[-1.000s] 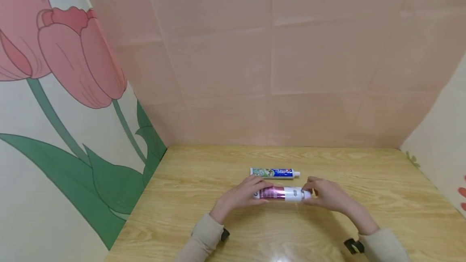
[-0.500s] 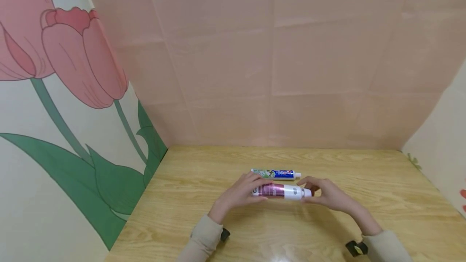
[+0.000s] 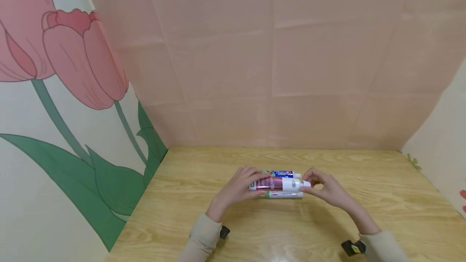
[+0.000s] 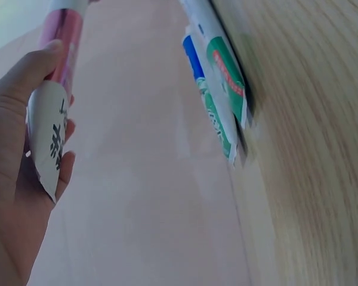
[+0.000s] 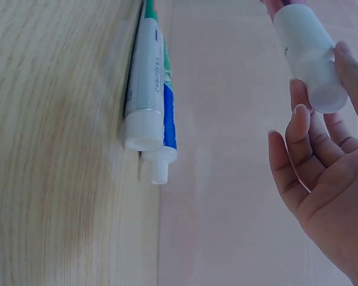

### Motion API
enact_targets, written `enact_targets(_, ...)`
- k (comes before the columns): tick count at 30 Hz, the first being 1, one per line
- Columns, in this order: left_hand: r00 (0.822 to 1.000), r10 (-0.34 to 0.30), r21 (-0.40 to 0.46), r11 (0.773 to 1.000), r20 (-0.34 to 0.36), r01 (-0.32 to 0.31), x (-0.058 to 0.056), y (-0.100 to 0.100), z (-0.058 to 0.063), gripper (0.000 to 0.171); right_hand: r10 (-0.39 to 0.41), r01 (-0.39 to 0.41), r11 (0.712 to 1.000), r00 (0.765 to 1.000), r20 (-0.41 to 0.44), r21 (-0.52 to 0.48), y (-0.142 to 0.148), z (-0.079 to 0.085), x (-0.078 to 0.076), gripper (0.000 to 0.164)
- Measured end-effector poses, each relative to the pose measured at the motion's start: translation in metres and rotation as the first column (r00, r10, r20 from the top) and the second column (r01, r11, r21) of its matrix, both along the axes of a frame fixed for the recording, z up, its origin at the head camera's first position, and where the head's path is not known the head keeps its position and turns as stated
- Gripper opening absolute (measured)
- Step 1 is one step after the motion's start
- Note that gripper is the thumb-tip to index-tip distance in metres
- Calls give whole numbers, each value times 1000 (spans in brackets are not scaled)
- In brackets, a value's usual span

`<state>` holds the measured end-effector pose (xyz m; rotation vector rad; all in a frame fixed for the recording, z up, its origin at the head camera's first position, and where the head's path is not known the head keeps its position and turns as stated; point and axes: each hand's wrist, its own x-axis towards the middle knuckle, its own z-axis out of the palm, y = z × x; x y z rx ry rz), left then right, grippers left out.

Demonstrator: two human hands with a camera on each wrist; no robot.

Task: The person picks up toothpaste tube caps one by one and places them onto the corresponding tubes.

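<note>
A toothpaste tube (image 3: pixel 273 184), purple-pink and white, is held sideways above the table. My left hand (image 3: pixel 238 185) grips its flat crimped end, thumb on one side and fingers behind. At the other end, thumb and fingertips of my right hand (image 3: pixel 325 187) pinch the white cap (image 5: pixel 327 92), the remaining fingers loosely bent. Beneath it lie two more toothpaste tubes, side by side. The farther, blue and green tube (image 3: pixel 283 173) is partly covered in the head view; the nearer, white and green tube (image 3: pixel 285 195) shows along its front side. Both have white caps pointing right.
The wood-grain table (image 3: pixel 174 181) meets a creased pink backdrop (image 3: pixel 225 72) at its far edge. A tulip-printed wall panel (image 3: pixel 83 60) stands on the left, a pale one (image 3: pixel 437 132) on the right. Black straps with cameras (image 3: pixel 353 248) sit at both wrists.
Both hands have raised the held toothpaste tube and shifted it slightly away from me. The white and green tube has come into view below it, and more of the blue one is covered.
</note>
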<state>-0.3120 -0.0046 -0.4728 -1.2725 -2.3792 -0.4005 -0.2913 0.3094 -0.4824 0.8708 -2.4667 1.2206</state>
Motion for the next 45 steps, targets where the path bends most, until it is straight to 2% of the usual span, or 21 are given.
enact_targets(5,997,21,1,1000,-78,-21,-1,0,2,58,-20,20,999,1000,-2,-34,0,1,-1,21)
enact_targets(11,983,28,4,1000,-182,-27,-1,1,4,54,-6,6,997,1000,-1,-80,-3,5,-1,18)
enact_targets(20,966,13,26,1000,-257,-6,-3,3,0,56,30,-20,986,998,61,-163,-13,29,16,12)
enact_targets(23,960,6,22,1000,-279,0,-3,3,-1,56,30,-16,985,997,76,-173,-14,29,16,12)
enact_targets(32,948,1,13,1000,-318,3,0,3,0,55,44,-21,981,992,114,-195,-18,35,22,6)
enact_targets(36,942,-8,19,1000,-337,15,1,3,0,57,34,-10,979,993,115,-202,-18,30,22,7)
enact_targets(41,946,-11,39,999,-324,25,4,1,1,58,29,-15,982,997,75,-187,-14,16,16,12)
enact_targets(45,953,-5,67,997,-303,27,6,-1,4,57,82,-64,974,994,74,-215,-12,15,15,16)
